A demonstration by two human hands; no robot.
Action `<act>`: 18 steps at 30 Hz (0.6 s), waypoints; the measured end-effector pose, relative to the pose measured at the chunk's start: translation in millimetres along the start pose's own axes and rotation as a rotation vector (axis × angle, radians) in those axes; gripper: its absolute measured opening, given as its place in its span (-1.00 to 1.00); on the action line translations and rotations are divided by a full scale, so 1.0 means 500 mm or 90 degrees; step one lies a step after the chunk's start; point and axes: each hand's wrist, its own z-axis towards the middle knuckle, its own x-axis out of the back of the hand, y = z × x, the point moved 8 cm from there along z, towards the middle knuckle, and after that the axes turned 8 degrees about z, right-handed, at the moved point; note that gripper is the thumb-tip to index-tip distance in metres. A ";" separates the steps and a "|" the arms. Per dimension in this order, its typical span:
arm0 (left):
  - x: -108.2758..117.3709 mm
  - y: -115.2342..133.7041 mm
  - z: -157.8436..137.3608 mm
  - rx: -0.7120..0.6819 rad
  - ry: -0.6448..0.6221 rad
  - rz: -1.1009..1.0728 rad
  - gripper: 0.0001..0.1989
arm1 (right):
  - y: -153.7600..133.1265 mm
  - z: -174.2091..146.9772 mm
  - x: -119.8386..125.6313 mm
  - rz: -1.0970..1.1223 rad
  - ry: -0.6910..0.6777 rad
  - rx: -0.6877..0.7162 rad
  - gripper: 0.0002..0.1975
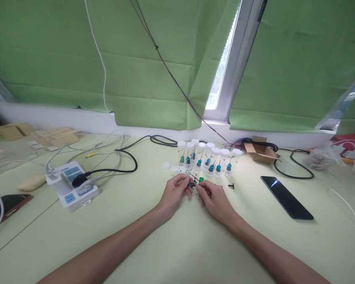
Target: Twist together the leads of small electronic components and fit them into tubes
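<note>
Above the middle of the table, my left hand pinches a small dark part between thumb and fingers. My right hand is closed close beside it, its fingertips meeting the same part; the part's exact kind is too small to make out. Just behind the fingers lies a small green piece. Farther back stand several clear tubes with white caps, each holding a blue or green piece with a thin stem. A small black T-shaped piece lies to the right of my right hand.
A white power strip with plugs and cables is at left. To the right lies a black phone, with an open cardboard box behind it. Loose white caps lie left of the tubes. Another phone is at far left.
</note>
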 end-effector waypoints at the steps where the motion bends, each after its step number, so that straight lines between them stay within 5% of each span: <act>1: 0.000 0.000 0.000 0.000 0.000 0.000 -0.77 | 0.000 0.000 0.000 0.000 -0.001 -0.001 -0.66; 18: -0.001 0.000 0.001 0.002 0.004 -0.003 -0.78 | 0.002 -0.008 0.010 0.014 0.037 0.040 -0.80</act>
